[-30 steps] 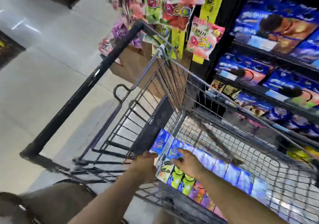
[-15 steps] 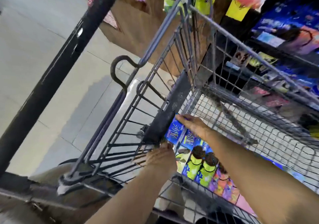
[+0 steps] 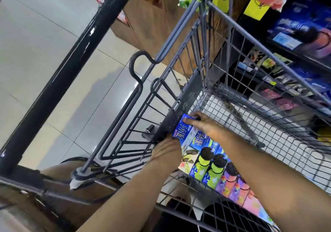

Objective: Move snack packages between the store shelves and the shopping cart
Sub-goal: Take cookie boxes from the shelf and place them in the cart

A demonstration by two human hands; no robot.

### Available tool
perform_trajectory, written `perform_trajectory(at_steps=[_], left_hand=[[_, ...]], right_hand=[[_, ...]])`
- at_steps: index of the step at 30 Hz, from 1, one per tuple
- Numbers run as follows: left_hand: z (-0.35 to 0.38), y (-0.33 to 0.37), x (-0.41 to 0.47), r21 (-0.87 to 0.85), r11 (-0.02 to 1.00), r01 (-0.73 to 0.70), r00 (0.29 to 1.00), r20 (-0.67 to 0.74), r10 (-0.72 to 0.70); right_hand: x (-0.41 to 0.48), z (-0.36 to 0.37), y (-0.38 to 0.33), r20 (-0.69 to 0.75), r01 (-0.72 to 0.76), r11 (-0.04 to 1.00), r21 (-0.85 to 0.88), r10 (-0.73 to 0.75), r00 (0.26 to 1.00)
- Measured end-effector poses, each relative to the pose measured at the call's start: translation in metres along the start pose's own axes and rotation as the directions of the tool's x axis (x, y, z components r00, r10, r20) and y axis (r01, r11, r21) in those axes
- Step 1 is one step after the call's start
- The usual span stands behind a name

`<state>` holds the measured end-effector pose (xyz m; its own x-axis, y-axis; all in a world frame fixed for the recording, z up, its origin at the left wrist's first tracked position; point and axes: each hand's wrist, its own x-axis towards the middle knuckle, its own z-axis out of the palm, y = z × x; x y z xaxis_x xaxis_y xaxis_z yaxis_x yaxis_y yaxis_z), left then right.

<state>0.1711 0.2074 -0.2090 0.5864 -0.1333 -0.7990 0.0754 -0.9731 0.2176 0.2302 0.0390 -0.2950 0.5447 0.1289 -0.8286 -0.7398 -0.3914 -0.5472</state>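
Access from above; shopping cart (image 3: 186, 104) walls enclose; snack boxes (image 3: 209, 167) cover near floor.

Grey wire shopping cart (image 3: 232, 40), viewed from above, standing beside dark store shelves (image 3: 279, 45) stocked with blue snack packages (image 3: 300, 29). On the basket floor a row of snack boxes lies flat, side by side: green-and-blue boxes (image 3: 209, 167), then purple-pink boxes (image 3: 232, 187). At the row's far end, against the cart's dark panel (image 3: 186, 104), a blue box (image 3: 182, 129) appears slightly raised. The right hand (image 3: 202, 124) pinches its top edge; the left hand (image 3: 166, 149) meets its lower corner, fingers hidden.
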Motion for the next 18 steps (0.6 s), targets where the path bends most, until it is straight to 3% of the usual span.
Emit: perform_trajectory(at_steps=[5, 10, 14, 18], left_hand=[[-0.002, -0.004, 0.008, -0.098, 0.995, 0.015, 1.0, 0.016, -0.014], [-0.006, -0.009, 0.012, -0.148, 0.989, 0.02, 0.999, 0.042, -0.013], [-0.008, -0.008, 0.014, -0.148, 0.988, 0.052, 0.999, 0.022, -0.049], [-0.018, 0.017, 0.003, -0.533, 0.844, 0.052, 0.994, -0.057, -0.097]], right_hand=[[-0.011, 0.015, 0.026, -0.022, -0.144, 0.898, 0.415, 0.168, 0.986], [-0.025, 0.035, 0.049, 0.14, -0.239, 0.821, 0.518, 0.194, 0.971], [-0.037, 0.033, 0.054, 0.011, -0.186, 0.791, 0.584, 0.221, 0.975], [-0.079, -0.015, 0.063, 0.043, -0.113, 0.794, 0.597, 0.109, 0.993]])
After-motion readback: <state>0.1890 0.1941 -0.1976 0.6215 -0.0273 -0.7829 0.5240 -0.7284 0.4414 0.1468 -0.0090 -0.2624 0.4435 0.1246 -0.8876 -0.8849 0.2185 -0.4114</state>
